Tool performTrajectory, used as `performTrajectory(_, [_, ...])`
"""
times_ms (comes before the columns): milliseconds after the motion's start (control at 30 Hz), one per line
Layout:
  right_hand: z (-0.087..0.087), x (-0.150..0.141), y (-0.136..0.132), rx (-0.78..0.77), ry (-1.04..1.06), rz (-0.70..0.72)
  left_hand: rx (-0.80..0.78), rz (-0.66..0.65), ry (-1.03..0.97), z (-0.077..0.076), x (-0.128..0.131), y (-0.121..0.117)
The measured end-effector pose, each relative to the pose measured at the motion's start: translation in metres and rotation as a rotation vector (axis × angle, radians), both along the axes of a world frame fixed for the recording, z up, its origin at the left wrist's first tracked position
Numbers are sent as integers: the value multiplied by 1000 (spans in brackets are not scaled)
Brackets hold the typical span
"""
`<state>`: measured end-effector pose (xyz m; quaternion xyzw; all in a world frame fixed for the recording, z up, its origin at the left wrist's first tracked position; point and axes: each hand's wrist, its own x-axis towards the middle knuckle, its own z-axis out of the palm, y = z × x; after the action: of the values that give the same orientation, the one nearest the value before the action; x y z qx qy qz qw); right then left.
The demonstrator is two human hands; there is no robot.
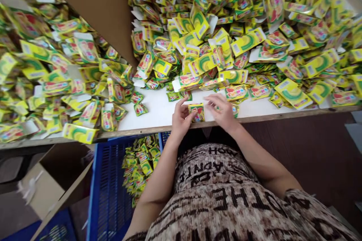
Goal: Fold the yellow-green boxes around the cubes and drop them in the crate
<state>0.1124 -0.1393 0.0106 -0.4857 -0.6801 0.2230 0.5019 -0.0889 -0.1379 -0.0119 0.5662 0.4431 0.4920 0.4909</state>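
Note:
My left hand [181,119] is at the front edge of the white tabletop, its thumb and fingers closed on a small yellow-green carton [197,113] with a colourful printed face. Just to the right, my right hand [224,113] is open, fingers stretched toward the carton without visibly gripping anything. A small green packet [235,110] lies partly hidden beside the right hand. Behind the left hand rest green packets [173,96], and two more packets [140,109] sit to its left.
A large heap of yellow-green cartons [203,64] covers the back and right of the table [158,101]. A brown cardboard panel [96,3] separates it from another heap [85,83] at left. Below stand a blue crate [98,180] holding small packets and an open cardboard box [45,180].

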Motion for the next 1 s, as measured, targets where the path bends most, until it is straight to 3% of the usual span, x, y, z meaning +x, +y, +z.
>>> performTrajectory(100, [0,60,20,44,-172,-443,41,-62,107,-1,-2,1])
performTrajectory(167, [-4,103,37,-61,-306,-696,76,-86,199,0,-2,3])
performTrajectory(200, [-7,120,45,-152,-359,-755,80,-79,213,1,-1,4])
performTrajectory(267, [-10,138,56,-356,-431,-685,38,-55,164,2,2,5])
performTrajectory(333, [-9,129,57,-416,-456,-579,-42,-65,67,2,6,4])
performTrajectory(467, [9,56,34,-113,-350,-553,-128,-102,-35,3,8,1])
performTrajectory(533, [20,18,21,-36,-234,-246,-136,-108,-14,4,6,0])
performTrajectory(600, [26,-8,14,-66,-149,80,-134,-119,21,7,4,0])
performTrajectory(667, [27,-21,14,-137,-84,226,-121,-131,33,9,3,0])
performTrajectory(1000, [31,-14,26,-317,-4,247,-85,-167,-3,3,3,0])
